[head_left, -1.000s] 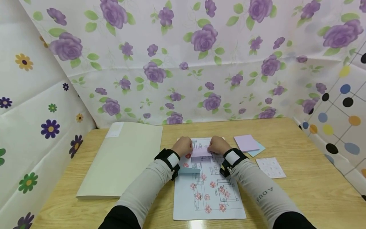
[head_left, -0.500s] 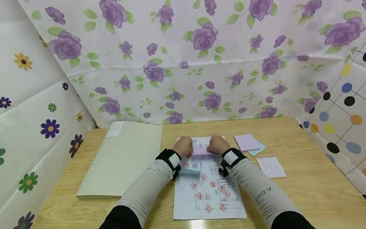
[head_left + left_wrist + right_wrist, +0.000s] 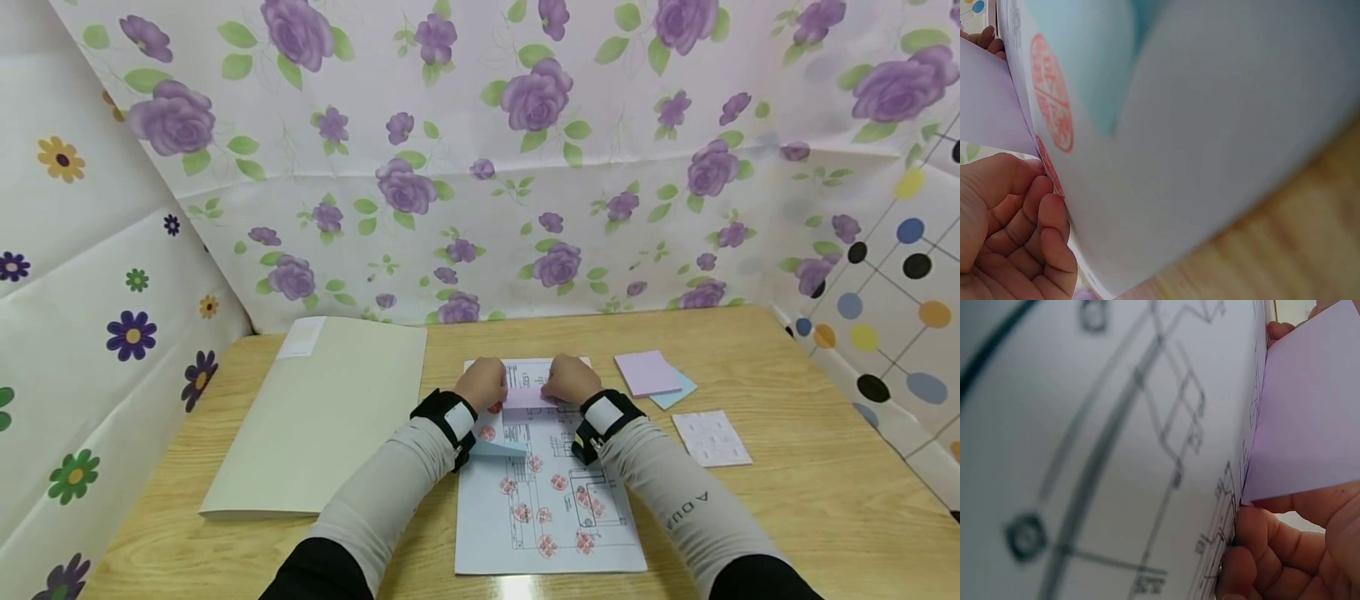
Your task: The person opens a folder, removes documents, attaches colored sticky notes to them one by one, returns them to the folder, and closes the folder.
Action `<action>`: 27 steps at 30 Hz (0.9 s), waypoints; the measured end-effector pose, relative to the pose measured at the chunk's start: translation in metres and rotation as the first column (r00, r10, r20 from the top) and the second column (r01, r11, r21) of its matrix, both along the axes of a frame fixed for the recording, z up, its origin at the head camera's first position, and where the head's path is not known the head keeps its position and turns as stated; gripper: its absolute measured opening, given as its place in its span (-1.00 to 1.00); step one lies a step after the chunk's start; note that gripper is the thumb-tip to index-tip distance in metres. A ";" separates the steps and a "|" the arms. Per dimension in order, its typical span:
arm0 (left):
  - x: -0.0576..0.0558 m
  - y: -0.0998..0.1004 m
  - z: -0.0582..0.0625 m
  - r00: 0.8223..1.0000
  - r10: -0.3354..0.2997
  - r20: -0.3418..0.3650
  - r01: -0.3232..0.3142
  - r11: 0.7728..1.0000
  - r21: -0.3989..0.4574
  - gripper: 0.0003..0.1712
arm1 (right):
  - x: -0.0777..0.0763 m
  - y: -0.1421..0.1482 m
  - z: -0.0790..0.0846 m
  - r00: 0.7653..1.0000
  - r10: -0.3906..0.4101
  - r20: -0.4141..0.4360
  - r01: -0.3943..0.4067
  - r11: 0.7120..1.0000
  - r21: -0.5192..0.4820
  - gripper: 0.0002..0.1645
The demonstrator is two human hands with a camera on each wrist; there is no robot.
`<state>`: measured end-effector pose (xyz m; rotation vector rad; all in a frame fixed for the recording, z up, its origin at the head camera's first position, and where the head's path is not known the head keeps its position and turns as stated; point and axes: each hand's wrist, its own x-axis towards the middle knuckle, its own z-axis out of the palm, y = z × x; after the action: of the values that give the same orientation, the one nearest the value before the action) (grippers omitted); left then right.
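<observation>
Two hands meet over the far end of the drawing (image 3: 487,542), both gripping one lilac note (image 3: 525,398): the left hand (image 3: 480,383) pinches its left side between thumb and curled fingers, and the right hand (image 3: 572,381) pinches its right side, at a corner. The note is above the drawing's far part, one edge down at the paper and the rest raised.

As for writing, the right sleeve (image 3: 697,500), which crosses the drawing's right edge, carries dark letters that seem to read AQUA (turned about, so hard to be sure). Red stamps (image 3: 558,482) dot the drawing among black lines; their characters, like the small figures on the plan, are not legible. Left of the drawing lies a big cream folder (image 3: 330,417) with a white label (image 3: 301,337) in its far left corner, any text too faint to read. Right of the drawing is a white card (image 3: 711,439) with rows of small marks, also unreadable.

Farther back on the drawing's right, a lilac pad (image 3: 646,374) partly covers a blue pad (image 3: 678,392). A blue slip (image 3: 498,448) stands partly lifted on the drawing's left side, its left end hidden by the black strap (image 3: 431,408) on the left wrist.
</observation>
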<state>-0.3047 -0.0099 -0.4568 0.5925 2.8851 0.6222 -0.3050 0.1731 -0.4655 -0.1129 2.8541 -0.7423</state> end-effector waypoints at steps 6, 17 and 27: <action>0.004 0.000 -0.001 1.000 -0.006 -0.003 0.006 1.000 -0.013 -0.72 | 0.009 -0.005 0.002 1.000 -0.012 -0.008 0.013 0.999 0.030 -0.41; 0.010 -0.002 0.013 0.998 -0.065 -0.025 0.065 0.998 -0.005 -0.85 | 0.023 -0.017 0.019 0.992 0.038 -0.119 -0.034 0.999 0.034 -0.74; 0.024 0.001 0.023 0.966 -0.255 -0.035 0.255 0.967 -0.001 -0.88 | 0.041 -0.021 0.018 0.904 0.373 -0.211 -0.370 0.927 0.051 -0.70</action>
<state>-0.2802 -0.0092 -0.4336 0.9646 2.7722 0.5825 -0.2643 0.1520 -0.4471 -0.7597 2.8989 -0.6673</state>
